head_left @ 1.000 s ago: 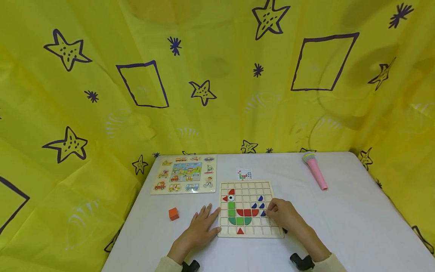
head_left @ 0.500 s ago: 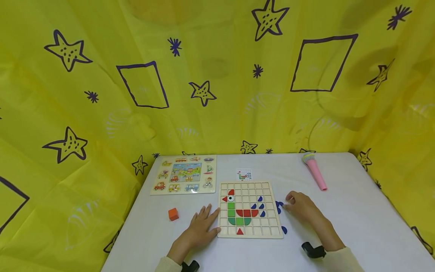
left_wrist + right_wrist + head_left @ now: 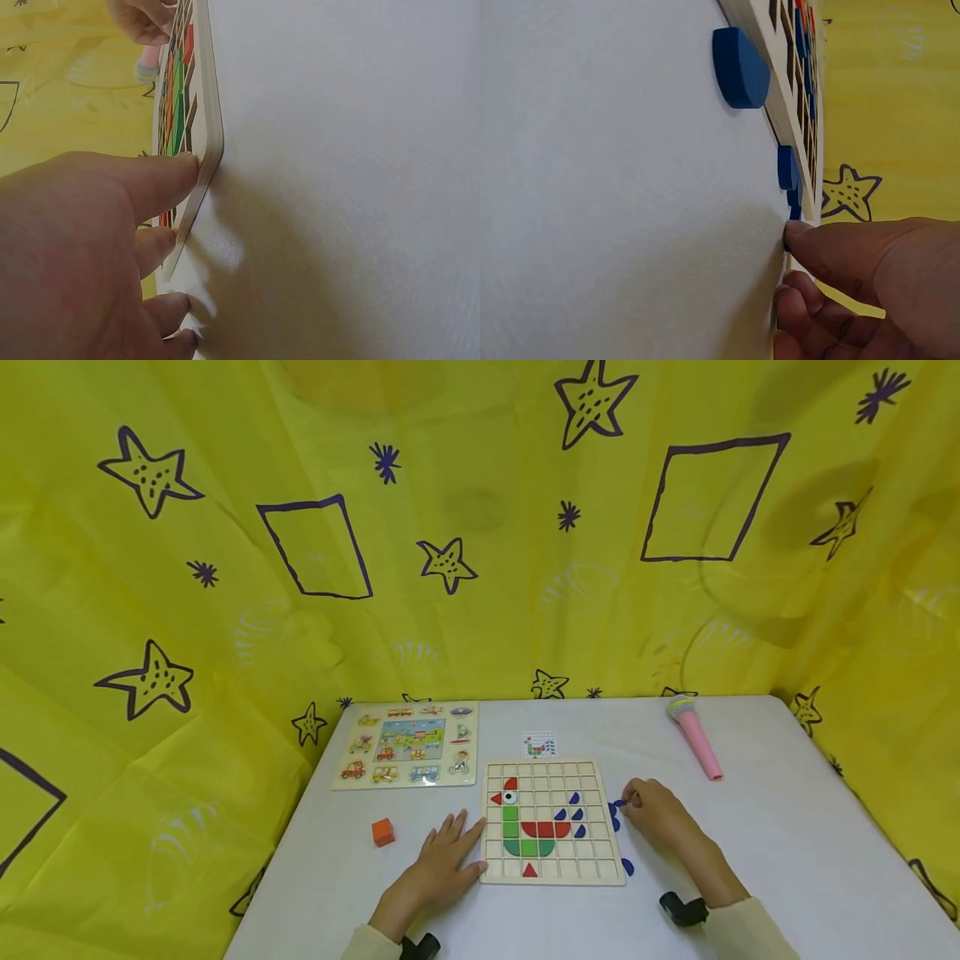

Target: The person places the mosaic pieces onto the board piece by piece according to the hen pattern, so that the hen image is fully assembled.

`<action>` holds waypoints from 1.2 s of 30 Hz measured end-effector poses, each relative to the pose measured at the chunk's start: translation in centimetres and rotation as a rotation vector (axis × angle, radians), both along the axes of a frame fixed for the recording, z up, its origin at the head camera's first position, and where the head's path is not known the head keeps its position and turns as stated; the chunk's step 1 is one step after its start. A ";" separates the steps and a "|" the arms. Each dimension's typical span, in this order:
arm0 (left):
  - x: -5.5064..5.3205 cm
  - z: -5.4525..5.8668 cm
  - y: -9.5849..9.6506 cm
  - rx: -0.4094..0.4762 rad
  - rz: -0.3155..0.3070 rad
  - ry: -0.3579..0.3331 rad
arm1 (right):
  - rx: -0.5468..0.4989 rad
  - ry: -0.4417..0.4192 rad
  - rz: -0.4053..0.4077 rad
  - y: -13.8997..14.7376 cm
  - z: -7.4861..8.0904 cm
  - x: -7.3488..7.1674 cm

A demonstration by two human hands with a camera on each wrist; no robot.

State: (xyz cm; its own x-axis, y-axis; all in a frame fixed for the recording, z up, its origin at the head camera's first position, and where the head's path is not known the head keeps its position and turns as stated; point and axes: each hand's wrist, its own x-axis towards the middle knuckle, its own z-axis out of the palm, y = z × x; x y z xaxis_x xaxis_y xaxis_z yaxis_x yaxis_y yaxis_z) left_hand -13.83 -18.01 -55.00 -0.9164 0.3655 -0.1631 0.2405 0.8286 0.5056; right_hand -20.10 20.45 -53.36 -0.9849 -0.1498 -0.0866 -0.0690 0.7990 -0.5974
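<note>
A wooden grid board (image 3: 577, 870) carries red, green and blue blocks laid out as a bird with a round eye piece (image 3: 510, 797). My left hand (image 3: 444, 862) lies spread at its left side, the thumb (image 3: 184, 176) and a fingertip touching the rim. Past the right edge, my right hand (image 3: 662, 818) pinches a small blue half-round block (image 3: 620, 803) between thumb and fingers, low over the tabletop. More blue blocks (image 3: 787, 166) lie close beside it along the board. Another blue half-round block (image 3: 740, 69) sits alone nearer the lower right corner.
Behind the board lies a small picture card (image 3: 538, 744) of the same bird. A vehicle puzzle board (image 3: 405, 777) is at the back left, an orange cube (image 3: 383, 832) in front of it. A pink toy microphone (image 3: 699, 739) rests at the back right. Yellow curtains (image 3: 480, 635) enclose the table.
My right hand has moved off the board's right part to the loose blue blocks beside it, leaving a blue block in the grid. My left hand has stayed put.
</note>
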 end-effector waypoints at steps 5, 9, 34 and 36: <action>0.0 -0.1 -0.1 -0.005 0.004 -0.003 | 0.023 0.041 0.022 0.2 -0.1 -0.1; 0.1 0.0 0.0 -0.004 0.004 0.002 | 0.032 0.036 0.004 0.5 -0.3 -0.3; 0.1 0.0 0.0 -0.009 0.003 0.000 | 0.019 0.090 -0.026 1.9 -0.8 -1.6; 0.1 0.0 0.0 -0.007 0.003 0.000 | 0.028 0.099 -0.025 1.7 -0.8 -1.6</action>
State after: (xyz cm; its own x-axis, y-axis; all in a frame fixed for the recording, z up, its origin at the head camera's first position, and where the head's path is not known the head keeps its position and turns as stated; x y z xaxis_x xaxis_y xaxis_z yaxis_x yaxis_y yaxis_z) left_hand -13.72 -18.00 -54.97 -0.9176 0.3616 -0.1651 0.2382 0.8327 0.4999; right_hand -21.73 22.20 -54.12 -0.9923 -0.1239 0.0073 -0.1063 0.8177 -0.5657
